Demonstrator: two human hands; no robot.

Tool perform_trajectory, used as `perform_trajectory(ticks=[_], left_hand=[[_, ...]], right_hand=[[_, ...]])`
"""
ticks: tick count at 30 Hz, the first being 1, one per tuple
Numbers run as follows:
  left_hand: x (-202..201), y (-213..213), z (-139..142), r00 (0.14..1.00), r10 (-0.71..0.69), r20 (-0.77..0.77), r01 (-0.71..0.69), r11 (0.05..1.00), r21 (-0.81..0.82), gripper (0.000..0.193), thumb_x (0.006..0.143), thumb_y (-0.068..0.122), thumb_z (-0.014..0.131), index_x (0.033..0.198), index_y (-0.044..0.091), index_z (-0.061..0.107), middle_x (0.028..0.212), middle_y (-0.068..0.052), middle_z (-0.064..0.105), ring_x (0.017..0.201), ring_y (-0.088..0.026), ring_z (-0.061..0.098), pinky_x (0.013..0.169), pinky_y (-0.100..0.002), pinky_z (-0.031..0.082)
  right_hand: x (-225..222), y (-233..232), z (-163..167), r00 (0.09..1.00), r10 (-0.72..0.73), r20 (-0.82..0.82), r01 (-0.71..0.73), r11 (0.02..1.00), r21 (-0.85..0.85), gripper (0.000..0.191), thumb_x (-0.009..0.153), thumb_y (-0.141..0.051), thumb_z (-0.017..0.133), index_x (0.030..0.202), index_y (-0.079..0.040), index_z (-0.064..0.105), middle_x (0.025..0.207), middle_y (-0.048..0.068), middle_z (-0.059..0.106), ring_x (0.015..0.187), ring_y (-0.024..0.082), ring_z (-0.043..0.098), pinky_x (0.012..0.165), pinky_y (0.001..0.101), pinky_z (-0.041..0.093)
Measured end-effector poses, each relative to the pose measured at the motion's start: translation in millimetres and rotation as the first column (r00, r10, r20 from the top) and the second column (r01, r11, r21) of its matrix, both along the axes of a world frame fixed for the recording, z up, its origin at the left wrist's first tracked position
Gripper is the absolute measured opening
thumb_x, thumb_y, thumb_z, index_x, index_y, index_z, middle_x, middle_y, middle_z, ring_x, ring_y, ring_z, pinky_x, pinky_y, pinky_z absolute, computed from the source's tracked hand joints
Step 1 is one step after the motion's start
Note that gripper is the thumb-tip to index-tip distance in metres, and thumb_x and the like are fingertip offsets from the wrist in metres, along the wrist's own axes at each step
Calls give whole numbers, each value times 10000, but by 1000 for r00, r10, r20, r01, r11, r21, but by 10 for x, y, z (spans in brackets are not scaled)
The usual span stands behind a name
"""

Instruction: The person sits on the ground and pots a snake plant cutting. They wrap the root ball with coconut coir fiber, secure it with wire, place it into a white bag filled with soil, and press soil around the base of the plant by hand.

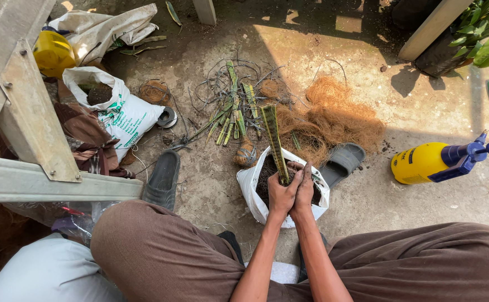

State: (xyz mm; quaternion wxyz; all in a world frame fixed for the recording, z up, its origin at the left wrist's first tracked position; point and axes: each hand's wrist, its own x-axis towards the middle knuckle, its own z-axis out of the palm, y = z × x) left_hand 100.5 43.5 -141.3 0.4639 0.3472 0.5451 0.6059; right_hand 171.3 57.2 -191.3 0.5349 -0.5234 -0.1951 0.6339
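One long, narrow leaf cutting [273,140], green with yellow edges, stands almost upright in a small white grow bag [254,187] filled with dark soil [267,173]. The bag sits on the concrete floor [423,106] between the person's knees. The left hand [282,196] is closed around the base of the cutting, and the right hand [304,190] lies against it with its soiled fingers pressed together into the soil. The leaf looks stiff and light but liable to crease, so low at the base, where it enters the soil, seems the safest place to hold it; the bag looks soft-walled and would likely sag if lifted by one rim.

Just beyond the bag lies one heap of brown coconut fibre [334,120], and beside it a loose pile of more cuttings [230,112] and wiry roots (too tangled to count). Two dark sandals [163,179] lie on either side of the bag. Further out are one yellow pressure sprayer [440,159] with a blue pump handle at the right, one open white sack [116,109] of dark material at the left, and a yellow container [51,53] behind it.
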Motion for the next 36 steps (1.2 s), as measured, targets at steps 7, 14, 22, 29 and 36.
perform_trajectory(ticks=[7, 14, 22, 29, 36], left_hand=[[18, -13, 26, 996, 50, 80, -50, 999, -6, 191, 912, 151, 768, 932, -36, 738, 833, -82, 771, 763, -92, 678, 698, -287, 546], [3, -19, 20, 996, 58, 67, -58, 998, -4, 195, 920, 150, 734, 977, -37, 749, 855, -78, 774, 774, -95, 685, 714, -286, 547], [-64, -1, 22, 971, 108, 215, -115, 993, 20, 194, 930, 136, 695, 1035, -18, 749, 922, -72, 776, 832, -121, 719, 770, -289, 576], [21, -32, 35, 985, 51, 162, -51, 999, -2, 199, 955, 164, 708, 1006, -27, 736, 904, -72, 769, 818, -129, 698, 759, -306, 556], [-29, -64, 104, 993, -52, 103, 36, 987, 158, 397, 976, 358, 703, 1139, -3, 733, 1027, -83, 761, 1010, -190, 720, 969, -331, 529]], right_hand=[[-4, -2, -7, 999, 50, 21, -51, 999, 15, 623, 1049, -562, 423, 1161, 3, 659, 1046, 118, 723, 947, 183, 661, 900, 306, 520], [-31, -23, 14, 999, 40, -18, -40, 998, 38, 623, 1074, -549, 414, 1212, 16, 637, 1018, 120, 703, 921, 202, 637, 881, 330, 513], [-163, -64, 152, 998, 38, 42, -47, 970, 239, 642, 1064, -523, 429, 1402, 17, 513, 1211, 103, 676, 1155, 173, 632, 1069, 327, 470], [-66, -38, 189, 997, 49, 54, -56, 989, 137, 566, 1060, -455, 464, 1413, -15, 518, 1262, 107, 692, 1102, 201, 655, 993, 337, 497], [-55, -78, 81, 999, 43, -1, -41, 964, 264, 538, 1100, -412, 502, 1463, -16, 506, 1202, 106, 635, 1242, 198, 635, 1102, 323, 488]])
